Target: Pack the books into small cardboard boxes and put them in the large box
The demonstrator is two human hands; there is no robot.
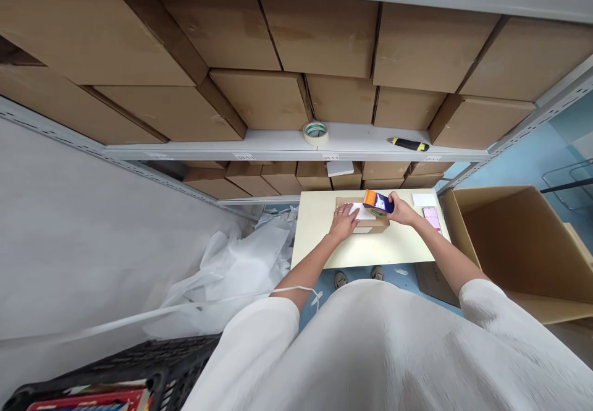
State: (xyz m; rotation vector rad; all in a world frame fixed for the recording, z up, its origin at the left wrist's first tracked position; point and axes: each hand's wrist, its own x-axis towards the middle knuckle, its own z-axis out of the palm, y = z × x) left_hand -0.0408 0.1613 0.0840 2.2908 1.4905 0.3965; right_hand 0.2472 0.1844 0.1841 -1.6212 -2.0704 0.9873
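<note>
A small brown cardboard box (380,225) sits on the pale yellow table (319,247), with a white paper (365,212) on its top. My left hand (343,220) lies on the box and paper with its fingers stretched out. My right hand (401,209) is wrapped round an orange and blue tape dispenser (380,201), held over the right part of the box. Whether the tape touches the box I cannot tell.
Right of the box lie a phone (432,218) and a white card (423,199). A big open carton (509,232) stands right of the table. The shelf ahead holds cardboard boxes (324,34), a tape roll (315,133) and a utility knife (408,144). White plastic sheeting (241,262) lies left.
</note>
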